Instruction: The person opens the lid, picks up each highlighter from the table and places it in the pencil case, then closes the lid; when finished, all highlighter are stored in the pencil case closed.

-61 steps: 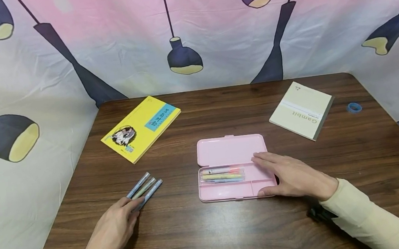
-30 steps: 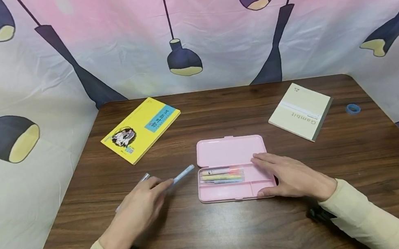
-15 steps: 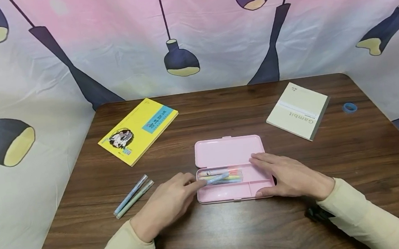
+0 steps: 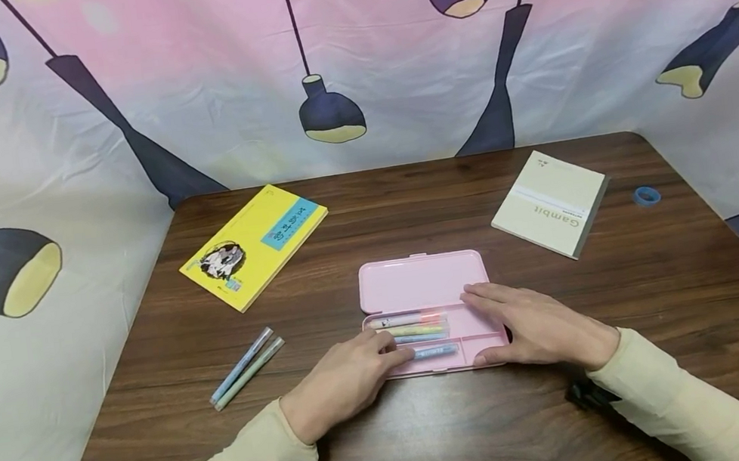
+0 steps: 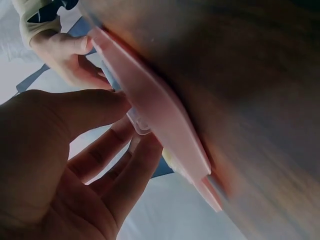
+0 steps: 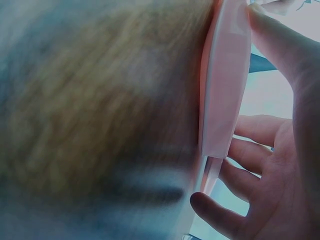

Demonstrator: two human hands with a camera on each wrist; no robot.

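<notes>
A pink pencil case (image 4: 423, 281) lies with its lid folded back. Its rear compartment holds several white, yellow and blue pens (image 4: 415, 329). My left hand (image 4: 348, 374) pinches one end of a light blue pen (image 4: 436, 351), which lies lengthwise over the front compartment. In the left wrist view, thumb and fingers meet at the pen's clear end (image 5: 140, 122), beside the case wall. My right hand (image 4: 538, 325) holds the case's right end, thumb at the front rim and fingers over the back. A blue pen (image 4: 241, 364) and a green pen (image 4: 250, 373) lie left of the case.
A yellow book (image 4: 255, 247) lies at the back left of the wooden table (image 4: 434, 436). Towards the back right are a pale notebook (image 4: 550, 204) and a blue tape roll (image 4: 647, 196). A patterned cloth (image 4: 243, 85) hangs behind the table.
My left hand has taken one blue pen from the group on the left and carried it right, into the case's front compartment. The right hand stays on the case.
</notes>
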